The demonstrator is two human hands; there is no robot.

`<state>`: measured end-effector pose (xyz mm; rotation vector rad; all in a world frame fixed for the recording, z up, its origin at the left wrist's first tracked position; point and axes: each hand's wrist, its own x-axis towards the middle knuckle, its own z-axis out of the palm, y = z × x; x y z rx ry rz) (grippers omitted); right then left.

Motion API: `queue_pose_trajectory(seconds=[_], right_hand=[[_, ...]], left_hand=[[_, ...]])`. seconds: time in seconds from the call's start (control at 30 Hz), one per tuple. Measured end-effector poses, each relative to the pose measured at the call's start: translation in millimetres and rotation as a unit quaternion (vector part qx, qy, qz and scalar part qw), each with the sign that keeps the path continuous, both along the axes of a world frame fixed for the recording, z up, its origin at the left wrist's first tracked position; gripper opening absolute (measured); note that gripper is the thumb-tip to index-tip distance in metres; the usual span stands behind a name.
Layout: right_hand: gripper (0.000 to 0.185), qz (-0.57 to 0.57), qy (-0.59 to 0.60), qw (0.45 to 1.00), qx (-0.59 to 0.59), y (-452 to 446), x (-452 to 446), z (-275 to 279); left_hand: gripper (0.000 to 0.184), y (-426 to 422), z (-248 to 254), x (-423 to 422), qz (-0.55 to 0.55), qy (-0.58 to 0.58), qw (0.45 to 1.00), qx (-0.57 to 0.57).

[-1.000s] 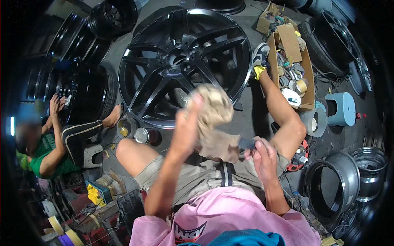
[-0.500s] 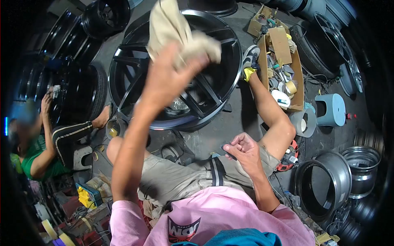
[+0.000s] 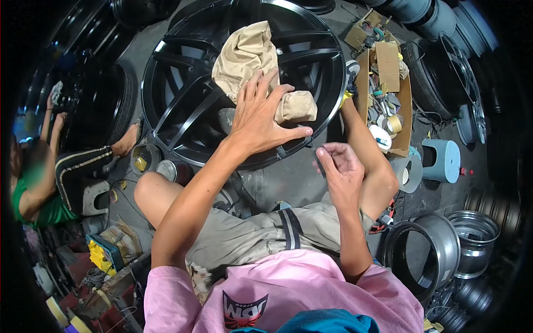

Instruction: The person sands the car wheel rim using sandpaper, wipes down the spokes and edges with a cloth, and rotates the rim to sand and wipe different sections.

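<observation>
A beige cloth (image 3: 247, 55) lies bunched over the spokes of a large black wheel rim (image 3: 191, 105). My left hand (image 3: 261, 114) rests on the cloth, palm down, with fingers spread and the thumb stretched to the right. One folded end of the cloth bulges beside its fingers. My right hand (image 3: 341, 169) hovers above my right thigh, just off the rim's near right edge. Its fingers are curled toward the thumb, and what they hold, if anything, is hidden.
At right stand a cardboard box (image 3: 408, 119) of tools and tape, a blue stool (image 3: 442, 161) and bare rims (image 3: 422, 252). On the left, a person in green (image 3: 47, 205) sits near a tyre (image 3: 125, 102). A can (image 3: 166, 171) stands by my left knee.
The cloth, lifted and blurred in my left hand before, now lies on the rim with that hand spread over it. My right hand rose slightly; the small dark piece seen in it is now hidden.
</observation>
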<state>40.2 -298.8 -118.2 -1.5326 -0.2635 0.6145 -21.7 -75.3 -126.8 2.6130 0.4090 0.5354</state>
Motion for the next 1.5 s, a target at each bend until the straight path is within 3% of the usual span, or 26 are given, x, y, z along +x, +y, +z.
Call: queue_pose_trajectory(seconds=[0.1,0.17,0.23,0.33,0.63,0.93,1.17,1.37,1.5], right_hand=[[0.015,-0.013,-0.104,0.994,0.006,22,10,-11],[0.014,-0.014,-0.108,0.994,0.006,30,13,-12],[0.017,-0.001,-0.147,0.988,-0.05,33,14,-15],[0.022,-0.014,-0.165,0.978,-0.13,33,11,-7],[0.029,0.061,-0.203,0.953,-0.215,39,26,13],[0.027,0.077,-0.263,0.94,-0.202,47,34,10],[0.027,0.077,-0.25,0.951,-0.163,56,39,7],[0.027,0.081,-0.223,0.95,-0.202,46,37,6],[0.026,0.081,-0.269,0.941,-0.187,57,38,13]], left_hand=[[0.089,10,-6,4,0.016,-0.002,1.0,0.008],[0.087,23,-8,8,0.024,0.002,1.0,0.014],[0.079,39,-9,12,0.054,0.011,0.998,0.04],[0.071,60,-15,17,0.04,-0.007,0.998,0.043],[0.065,67,-15,18,0.036,-0.019,0.998,0.047],[0.063,61,-11,18,0.047,-0.007,0.998,0.044],[0.061,62,-14,20,0.052,-0.019,0.998,0.018],[0.062,61,-13,18,0.051,-0.023,0.997,0.052],[0.063,60,-12,18,0.053,-0.012,0.998,0.027]])
